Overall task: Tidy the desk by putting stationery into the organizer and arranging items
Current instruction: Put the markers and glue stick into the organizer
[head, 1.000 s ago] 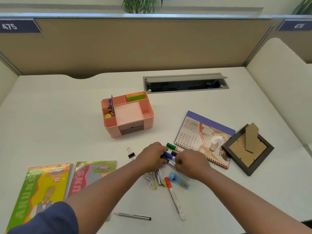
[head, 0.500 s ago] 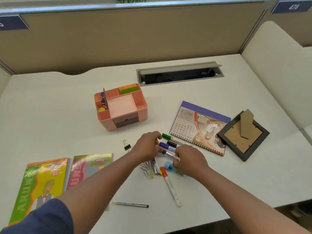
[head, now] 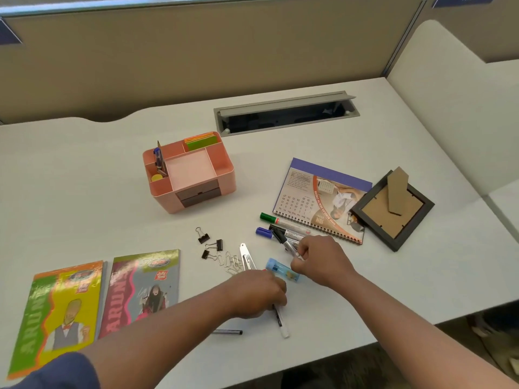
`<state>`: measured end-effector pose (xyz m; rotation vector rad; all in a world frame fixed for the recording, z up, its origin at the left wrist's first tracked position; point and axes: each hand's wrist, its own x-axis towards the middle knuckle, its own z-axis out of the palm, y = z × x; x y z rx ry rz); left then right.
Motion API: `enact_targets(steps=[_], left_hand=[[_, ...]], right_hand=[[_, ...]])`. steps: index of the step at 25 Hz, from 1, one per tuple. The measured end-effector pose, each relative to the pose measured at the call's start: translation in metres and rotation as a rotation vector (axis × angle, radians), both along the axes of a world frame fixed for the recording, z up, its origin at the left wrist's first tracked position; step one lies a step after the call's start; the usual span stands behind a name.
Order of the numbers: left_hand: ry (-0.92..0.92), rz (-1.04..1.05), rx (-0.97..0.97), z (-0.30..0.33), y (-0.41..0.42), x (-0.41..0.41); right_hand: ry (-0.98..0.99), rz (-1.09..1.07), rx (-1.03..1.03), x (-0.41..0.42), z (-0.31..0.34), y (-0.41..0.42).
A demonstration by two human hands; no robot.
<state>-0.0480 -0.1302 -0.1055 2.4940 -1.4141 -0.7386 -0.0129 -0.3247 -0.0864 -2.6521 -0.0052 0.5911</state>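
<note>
Both hands gather markers beside the pink organizer.

The right hand pinches a black-capped marker; the left hand curls round a white marker (its cap hidden). Paper clips just beyond the left-hand grip risk scattering, if swept.

Tan partition wall runs along the desk's 12 o'clock edge. Grey cable tray w/ lid propped open sits in the surface at approx 12–1 o'clock. White side divider stands at 2–3 o'clock. Blue number label on top rail at 1 o'clock, digits cut off. Dark floor shows at 5 o'clock.
</note>
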Motion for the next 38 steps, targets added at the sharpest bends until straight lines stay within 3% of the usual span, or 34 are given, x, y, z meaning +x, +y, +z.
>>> enact_targets(steps=[4, 8, 15, 19, 21, 23, 24, 26, 28, 29, 34, 38], left_hand=[[-0.157, -0.065, -0.112, -0.007, -0.003, 0.002], [-0.441, -0.017, -0.314, 0.000, -0.003, 0.008], [-0.684, 0.257, -0.344, 0.014, 0.020, 0.030], [-0.679, 0.349, -0.373, 0.020, 0.032, 0.046], [-0.665, 0.495, -0.466, 0.022, 0.034, 0.048], [-0.500, 0.878, -0.568, 0.032, 0.028, 0.044], [-0.295, 1.123, -0.628, 0.035, 0.022, 0.041], [0.295, 1.527, -0.808, 0.045, 0.006, 0.037], [0.782, 1.677, -1.004, 0.049, -0.007, 0.035], [0.913, 1.698, -1.063, 0.051, -0.012, 0.035], [1.110, 1.844, -1.223, 0.051, -0.017, 0.036], [1.121, 1.922, -1.219, 0.047, -0.011, 0.039]], right_hand=[[0.011, -0.018, 0.037, -0.002, 0.001, 0.000], [0.006, -0.116, 0.154, -0.001, 0.006, 0.000], [0.266, -0.388, 0.846, -0.001, 0.022, 0.012], [0.391, -0.472, 1.091, -0.002, 0.025, 0.020], [0.397, -0.516, 1.182, -0.001, 0.024, 0.023], [0.389, -0.574, 1.249, -0.001, 0.024, 0.026], [0.383, -0.594, 1.268, -0.002, 0.023, 0.027], [0.370, -0.585, 1.273, -0.005, 0.021, 0.030], [0.348, -0.510, 1.222, -0.010, 0.020, 0.035], [0.334, -0.459, 1.174, -0.012, 0.020, 0.037], [0.258, -0.395, 0.913, -0.012, 0.017, 0.027], [-0.084, -0.214, 0.361, -0.001, 0.004, -0.002]])
